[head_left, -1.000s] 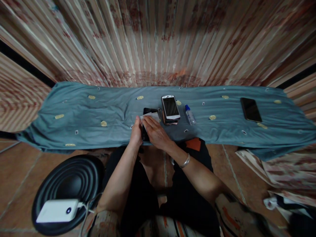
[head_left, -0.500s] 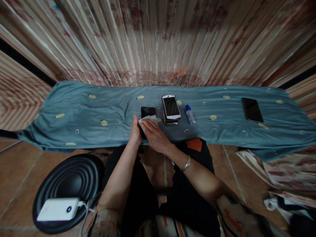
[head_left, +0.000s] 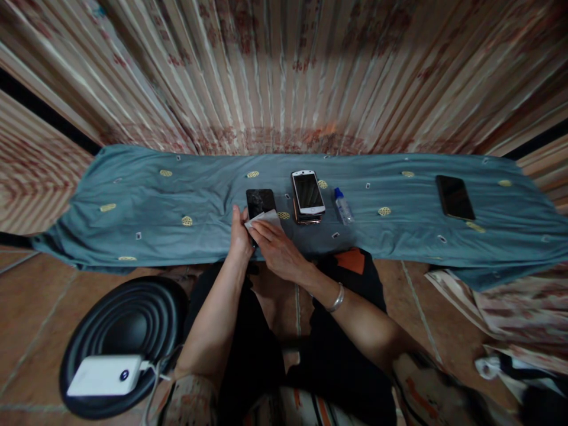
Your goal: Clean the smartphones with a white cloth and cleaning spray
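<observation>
Both arms are bare up to short sleeves with a pale flower print. A shiny silver bangle (head_left: pixel 336 299) sits on the right wrist. The legs are in black clothes, with an orange patch (head_left: pixel 349 260) by one knee, maybe a pocket or a label.

Teal cloth (head_left: pixel 146 201) with small yellow motifs, spread over the low surface; white-framed phone (head_left: pixel 307 192) stacked on another handset; small clear bottle (head_left: pixel 342 206) with blue cap just beside; dark phone (head_left: pixel 455 197) well apart at right; on the floor — black ridged basin (head_left: pixel 122 319) bearing a white power bank (head_left: pixel 105 375).
</observation>
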Demonstrator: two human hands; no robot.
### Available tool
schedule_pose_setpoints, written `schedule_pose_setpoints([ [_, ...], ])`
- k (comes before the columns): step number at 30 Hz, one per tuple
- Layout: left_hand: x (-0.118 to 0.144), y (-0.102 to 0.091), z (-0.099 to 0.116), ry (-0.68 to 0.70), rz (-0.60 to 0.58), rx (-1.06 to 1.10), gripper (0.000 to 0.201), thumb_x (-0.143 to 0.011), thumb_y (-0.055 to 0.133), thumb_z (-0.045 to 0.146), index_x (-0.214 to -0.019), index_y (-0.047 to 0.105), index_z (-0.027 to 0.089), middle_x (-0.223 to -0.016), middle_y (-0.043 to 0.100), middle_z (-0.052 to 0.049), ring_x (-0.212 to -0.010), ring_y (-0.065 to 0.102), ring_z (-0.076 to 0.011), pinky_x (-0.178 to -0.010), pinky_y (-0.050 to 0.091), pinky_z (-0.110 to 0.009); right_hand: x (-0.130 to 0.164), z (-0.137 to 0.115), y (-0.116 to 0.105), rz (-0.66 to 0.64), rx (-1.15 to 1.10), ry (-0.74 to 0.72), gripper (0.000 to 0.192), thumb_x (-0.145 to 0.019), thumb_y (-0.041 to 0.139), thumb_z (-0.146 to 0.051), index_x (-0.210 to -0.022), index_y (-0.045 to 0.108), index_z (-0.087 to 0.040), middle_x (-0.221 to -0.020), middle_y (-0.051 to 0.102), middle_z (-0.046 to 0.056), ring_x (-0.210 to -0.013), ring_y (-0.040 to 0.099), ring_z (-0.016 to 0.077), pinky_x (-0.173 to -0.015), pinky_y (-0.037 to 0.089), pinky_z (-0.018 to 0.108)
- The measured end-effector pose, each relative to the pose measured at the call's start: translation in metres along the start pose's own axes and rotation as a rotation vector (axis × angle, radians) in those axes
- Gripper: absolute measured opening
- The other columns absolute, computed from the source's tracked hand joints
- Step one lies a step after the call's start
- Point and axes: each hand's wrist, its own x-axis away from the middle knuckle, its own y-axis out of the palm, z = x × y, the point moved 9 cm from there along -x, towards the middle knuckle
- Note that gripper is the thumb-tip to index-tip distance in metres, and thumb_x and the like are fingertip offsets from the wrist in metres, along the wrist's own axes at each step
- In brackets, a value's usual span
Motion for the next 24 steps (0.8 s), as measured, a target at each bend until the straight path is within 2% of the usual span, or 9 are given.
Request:
schedule_pose_setpoints([
  [5,-0.003,-0.003,0.005,0.044,0.009,0.006,0.056,-0.077,0.052,0.072,-0.080,0.067,0.018,-0.087,0.074,-0.010,-0.104,0.068,-0.0305,-0.091,0.054,-0.040,0.001,-0.005,-0.001,-0.006,0.002,-0.011,0.049,-0.095,0.030,-0.009,-0.139,0.050,-0.013,-0.141,0.054,0.014,-0.140,0.040,0.0223,-0.118,0.037,0.044],
  [9,-0.003,-0.003,0.010,0.053,0.018,0.042,0.054,-0.082,0.049,0.068,-0.084,0.068,0.018,-0.087,0.074,-0.009,-0.104,0.068,-0.0296,-0.090,0.055,-0.039,0.003,-0.009,0.000,-0.007,0.008,-0.042,0.046,-0.096,0.030,-0.009,-0.136,0.052,-0.007,-0.140,0.054,0.017,-0.140,0.040,0.0224,-0.119,0.036,0.041],
  [18,-0.007,-0.004,0.014,0.068,0.034,0.114,0.054,-0.093,0.036,0.058,-0.080,0.069,0.017,-0.080,0.074,-0.009,-0.100,0.071,-0.0269,-0.090,0.056,-0.038,0.006,-0.009,-0.001,0.027,-0.040,-0.074,0.044,-0.099,0.031,-0.012,-0.140,0.046,-0.012,-0.139,0.054,0.016,-0.140,0.039,0.0225,-0.117,0.038,0.046],
  [24,-0.008,-0.005,0.017,0.063,0.063,0.166,0.054,-0.096,0.032,0.054,-0.080,0.068,0.017,-0.084,0.075,-0.009,-0.105,0.070,-0.0254,-0.094,0.054,-0.037,0.007,-0.009,-0.005,0.023,0.038,-0.064,0.042,-0.098,0.033,-0.010,-0.136,0.051,-0.010,-0.139,0.055,0.016,-0.136,0.043,0.0237,-0.113,0.041,0.044],
])
